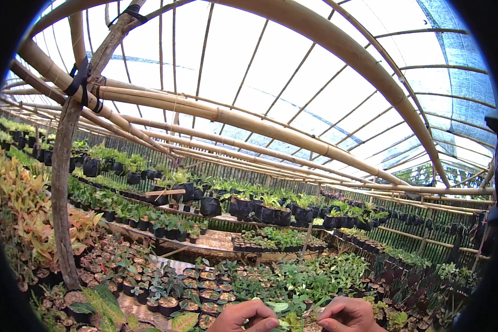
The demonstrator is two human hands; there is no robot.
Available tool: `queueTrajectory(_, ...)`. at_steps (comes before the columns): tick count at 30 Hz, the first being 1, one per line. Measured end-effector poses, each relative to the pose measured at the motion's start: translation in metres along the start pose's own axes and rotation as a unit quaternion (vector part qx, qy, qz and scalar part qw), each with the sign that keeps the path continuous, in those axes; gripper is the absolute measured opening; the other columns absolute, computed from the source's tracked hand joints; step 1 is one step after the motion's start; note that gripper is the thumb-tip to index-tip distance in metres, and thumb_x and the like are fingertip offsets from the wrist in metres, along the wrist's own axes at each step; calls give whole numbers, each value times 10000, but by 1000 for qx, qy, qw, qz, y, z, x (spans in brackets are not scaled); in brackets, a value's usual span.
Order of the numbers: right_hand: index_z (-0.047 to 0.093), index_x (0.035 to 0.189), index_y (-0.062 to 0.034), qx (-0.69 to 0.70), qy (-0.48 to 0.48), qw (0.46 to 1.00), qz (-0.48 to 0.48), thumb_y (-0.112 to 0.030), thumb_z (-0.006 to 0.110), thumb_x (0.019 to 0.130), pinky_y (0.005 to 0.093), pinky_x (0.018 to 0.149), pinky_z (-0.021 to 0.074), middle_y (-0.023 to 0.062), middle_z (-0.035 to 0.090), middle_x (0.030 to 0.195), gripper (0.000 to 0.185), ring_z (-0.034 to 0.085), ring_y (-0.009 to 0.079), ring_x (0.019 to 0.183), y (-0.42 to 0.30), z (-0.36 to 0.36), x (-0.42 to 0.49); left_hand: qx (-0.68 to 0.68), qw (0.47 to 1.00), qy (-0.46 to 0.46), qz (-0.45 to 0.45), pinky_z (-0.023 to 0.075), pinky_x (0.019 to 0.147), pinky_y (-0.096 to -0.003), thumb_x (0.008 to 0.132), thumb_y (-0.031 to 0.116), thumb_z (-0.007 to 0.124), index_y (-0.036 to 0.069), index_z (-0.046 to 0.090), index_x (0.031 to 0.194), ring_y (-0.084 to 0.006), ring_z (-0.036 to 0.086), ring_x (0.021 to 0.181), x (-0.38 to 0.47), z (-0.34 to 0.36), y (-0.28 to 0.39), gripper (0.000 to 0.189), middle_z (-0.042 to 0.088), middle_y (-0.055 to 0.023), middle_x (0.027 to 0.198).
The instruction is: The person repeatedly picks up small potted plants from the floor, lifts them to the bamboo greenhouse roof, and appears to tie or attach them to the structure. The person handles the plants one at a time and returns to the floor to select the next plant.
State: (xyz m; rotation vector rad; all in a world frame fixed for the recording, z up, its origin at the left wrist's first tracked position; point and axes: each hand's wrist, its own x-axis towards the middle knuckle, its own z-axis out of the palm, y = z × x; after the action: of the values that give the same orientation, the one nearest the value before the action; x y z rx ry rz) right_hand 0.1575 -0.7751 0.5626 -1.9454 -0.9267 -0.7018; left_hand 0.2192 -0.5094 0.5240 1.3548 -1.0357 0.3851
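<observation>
Both hands show at the bottom edge of the head view, above potted plants. My left hand (249, 316) has its thumb and fingertips pinched on what looks like a thin stem or strand (296, 324). My right hand (347, 315) pinches the other side of this strand, a short way to the right. A pale green leaf (277, 307) lies just beside my left fingertips. The lower parts of both hands are cut off by the picture's edge.
Small potted plants (209, 294) stand close before me. A rough wooden post (64, 186) rises at the left, with yellow-orange plants (25, 199) behind it. Farther off are benches (216, 240) and black grow bags (211, 206). Bamboo poles (232, 118) cross overhead.
</observation>
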Motion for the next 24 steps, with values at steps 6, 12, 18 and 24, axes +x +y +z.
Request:
queueTrajectory(6, 595, 1055, -15, 101, 163, 967, -166, -135, 680, 1020, 188, 433, 338, -42, 539, 718, 151, 405, 10, 522, -73, -79, 111, -84, 992, 38, 84, 373, 637, -196, 1076, 260, 595, 46, 655, 1105, -14, 453, 746, 110, -26, 10, 224, 552, 49, 870)
queueTrajectory(12, 672, 1124, -11, -1, 289, 899, -330, -166, 715, 1002, 188, 437, 270, -62, 517, 688, 202, 349, -16, 496, -160, -152, 250, -121, 975, 123, 138, 446, 652, -213, 1068, 207, 575, 88, 691, 1182, -35, 523, 786, 232, -50, 68, 201, 599, 44, 925)
queueTrajectory(18, 724, 998, 21, -272, 394, 812, -335, -170, 743, 937, 295, 612, 498, 69, 667, 766, 201, 611, 135, 681, -233, -169, 344, -78, 950, 215, 213, 527, 826, -273, 1056, 116, 482, 117, 622, 1353, -114, 584, 1014, 318, -42, 139, 328, 648, -36, 1213)
queueTrajectory(24, 757, 960, 41, -476, 278, 820, -156, -102, 643, 913, 336, 634, 587, 156, 735, 804, 189, 725, 208, 715, -259, -134, 345, 26, 929, 191, 315, 490, 981, -339, 1032, 70, 449, 52, 446, 1545, -200, 632, 1098, 374, -24, 186, 513, 573, -160, 1429)
